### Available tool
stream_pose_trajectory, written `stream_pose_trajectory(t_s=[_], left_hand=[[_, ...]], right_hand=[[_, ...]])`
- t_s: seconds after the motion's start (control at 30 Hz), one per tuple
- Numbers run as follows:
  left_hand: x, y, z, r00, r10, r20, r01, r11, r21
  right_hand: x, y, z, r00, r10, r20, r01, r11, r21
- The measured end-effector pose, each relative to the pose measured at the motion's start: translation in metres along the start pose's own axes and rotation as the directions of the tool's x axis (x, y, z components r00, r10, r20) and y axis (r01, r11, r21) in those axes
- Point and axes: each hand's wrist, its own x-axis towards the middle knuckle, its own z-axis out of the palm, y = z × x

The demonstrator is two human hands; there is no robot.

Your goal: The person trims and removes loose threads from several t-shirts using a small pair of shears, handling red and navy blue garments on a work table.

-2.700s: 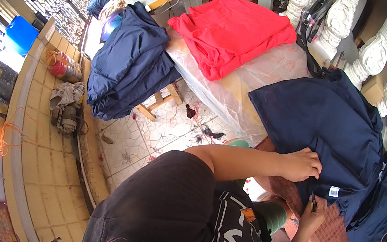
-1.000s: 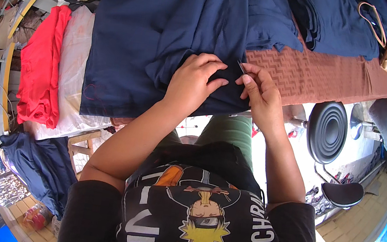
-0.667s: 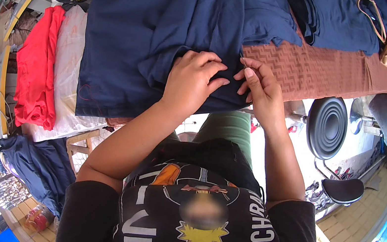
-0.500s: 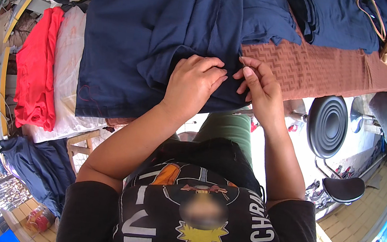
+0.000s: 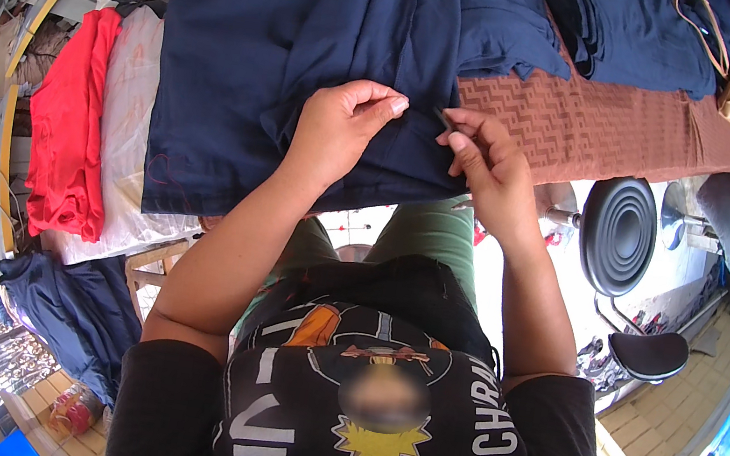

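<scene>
A large navy garment (image 5: 317, 42) lies spread over a table covered with a brown patterned cloth (image 5: 607, 123). My left hand (image 5: 338, 125) rests on the garment near its lower edge, its fingertips pinching a fold of the fabric. My right hand (image 5: 487, 166) sits just to the right, over the garment's corner, and pinches a small dark tool (image 5: 445, 118) pointed toward the left fingertips. My thumbs are a few centimetres apart.
A red garment (image 5: 67, 136) lies on a plastic-covered table (image 5: 135, 90) at left. More navy clothes (image 5: 639, 33) and a hanger (image 5: 705, 34) lie at upper right. Two black round stools (image 5: 619, 233) (image 5: 658, 352) stand at right. Another navy garment (image 5: 69, 316) hangs at lower left.
Both hands lay close together on the garment's edge; now they have drawn slightly apart and the right hand shows the small dark tool. Earlier still, the view swung round.
</scene>
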Motion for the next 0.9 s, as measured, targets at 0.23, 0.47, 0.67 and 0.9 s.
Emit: stream_pose_trajectory(t_s=[0.23, 0.47, 0.67, 0.9], left_hand=[[0.001, 0.001, 0.0, 0.999, -0.016, 0.032, 0.019, 0.993, -0.113], [0.0, 0.002, -0.001, 0.999, -0.019, 0.042, 0.023, 0.994, -0.103], [-0.003, 0.006, -0.008, 0.969, 0.233, -0.081, -0.211, 0.952, 0.22], [-0.007, -0.012, 0.001, 0.845, 0.534, 0.022, -0.435, 0.662, 0.61]], right_hand=[[-0.002, -0.007, 0.011, 0.969, -0.243, 0.036, 0.235, 0.873, -0.428], [-0.001, -0.01, 0.017, 0.975, -0.219, 0.022, 0.197, 0.819, -0.539], [0.003, -0.01, 0.011, 0.979, -0.204, -0.012, 0.173, 0.856, -0.488], [0.008, -0.002, 0.017, 0.988, -0.143, -0.055, 0.121, 0.947, -0.296]])
